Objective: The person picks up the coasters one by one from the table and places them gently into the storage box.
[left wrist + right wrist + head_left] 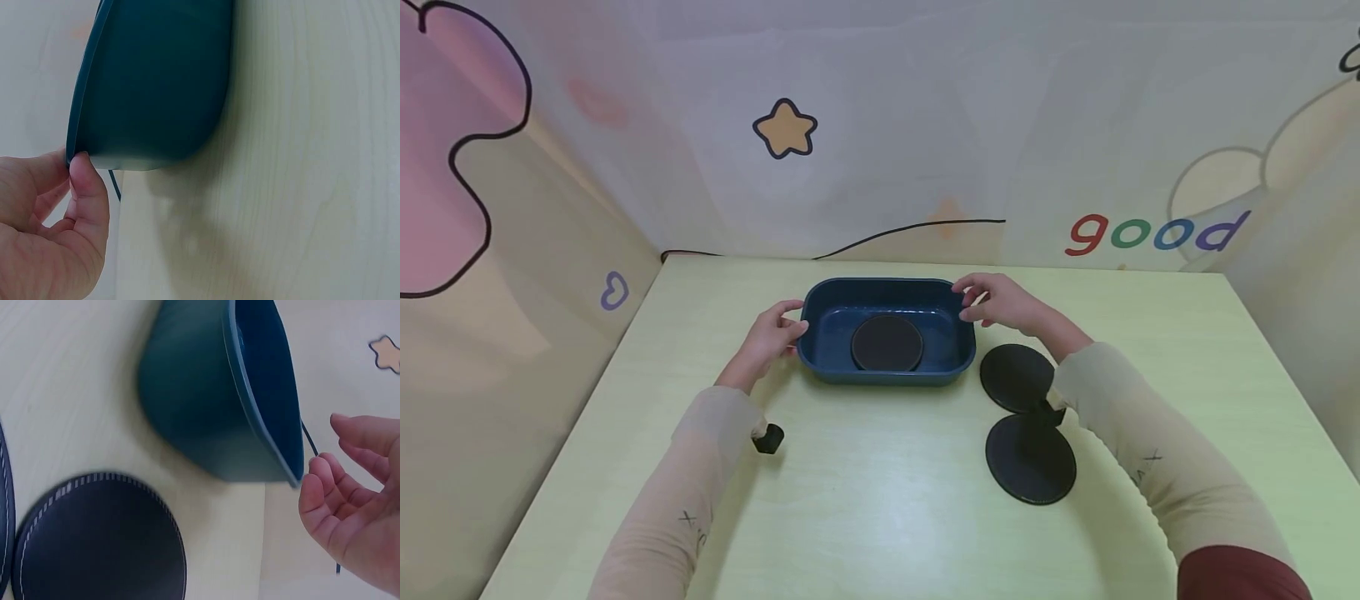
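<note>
A dark blue rectangular basin (838, 377) with rounded corners stands on the table, and one round black coaster (887, 343) lies flat inside it. At its left end my left hand (772, 333) pinches the rim between thumb and finger, as the left wrist view of the basin (156, 75) shows. My right hand (1003, 302) is beside the far right corner. In the right wrist view its loosely bent fingers (312, 500) stand near the rim with a gap between fingers and thumb, holding nothing.
Two more black coasters, an upper one (1017, 377) and a lower one (1032, 460), lie right of the basin; the right wrist view shows pale stitching round a coaster's edge (100, 544). The pale wooden table (865, 500) meets a printed backdrop (887, 167) behind the basin.
</note>
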{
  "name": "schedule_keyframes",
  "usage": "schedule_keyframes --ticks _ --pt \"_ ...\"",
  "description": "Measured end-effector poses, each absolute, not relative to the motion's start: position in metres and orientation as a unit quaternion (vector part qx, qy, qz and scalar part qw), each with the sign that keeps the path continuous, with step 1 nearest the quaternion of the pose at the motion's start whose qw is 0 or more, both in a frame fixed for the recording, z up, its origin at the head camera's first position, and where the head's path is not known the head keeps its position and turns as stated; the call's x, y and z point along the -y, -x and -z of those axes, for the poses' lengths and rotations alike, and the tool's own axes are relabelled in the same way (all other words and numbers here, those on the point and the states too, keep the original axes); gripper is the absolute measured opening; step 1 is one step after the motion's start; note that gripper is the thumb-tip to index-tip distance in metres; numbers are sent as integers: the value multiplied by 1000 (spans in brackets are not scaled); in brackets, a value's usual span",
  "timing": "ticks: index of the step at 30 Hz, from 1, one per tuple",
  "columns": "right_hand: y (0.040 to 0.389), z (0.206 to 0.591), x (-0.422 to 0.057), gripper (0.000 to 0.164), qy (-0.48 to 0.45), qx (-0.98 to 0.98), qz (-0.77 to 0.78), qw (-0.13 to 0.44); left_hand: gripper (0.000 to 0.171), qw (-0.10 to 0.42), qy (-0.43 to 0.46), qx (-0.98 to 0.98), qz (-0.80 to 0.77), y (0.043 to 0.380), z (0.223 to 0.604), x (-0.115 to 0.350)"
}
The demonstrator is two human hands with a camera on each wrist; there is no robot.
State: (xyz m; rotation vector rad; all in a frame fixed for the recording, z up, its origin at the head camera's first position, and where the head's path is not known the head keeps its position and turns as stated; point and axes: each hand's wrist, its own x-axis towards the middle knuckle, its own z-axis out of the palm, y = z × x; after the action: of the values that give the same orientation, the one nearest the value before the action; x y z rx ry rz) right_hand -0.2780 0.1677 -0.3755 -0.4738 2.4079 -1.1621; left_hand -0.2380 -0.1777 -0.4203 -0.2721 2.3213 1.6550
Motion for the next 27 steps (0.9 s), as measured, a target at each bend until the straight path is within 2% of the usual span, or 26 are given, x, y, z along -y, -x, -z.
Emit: schedule_keyframes --ticks 7,27 --pt "280 377 -198 42 149 -876 414 200 44 140 97 -804 -570 238 419 178" --pt "269 400 -257 56 66 -869 434 227 44 139 97 -806 -568 239 422 177"
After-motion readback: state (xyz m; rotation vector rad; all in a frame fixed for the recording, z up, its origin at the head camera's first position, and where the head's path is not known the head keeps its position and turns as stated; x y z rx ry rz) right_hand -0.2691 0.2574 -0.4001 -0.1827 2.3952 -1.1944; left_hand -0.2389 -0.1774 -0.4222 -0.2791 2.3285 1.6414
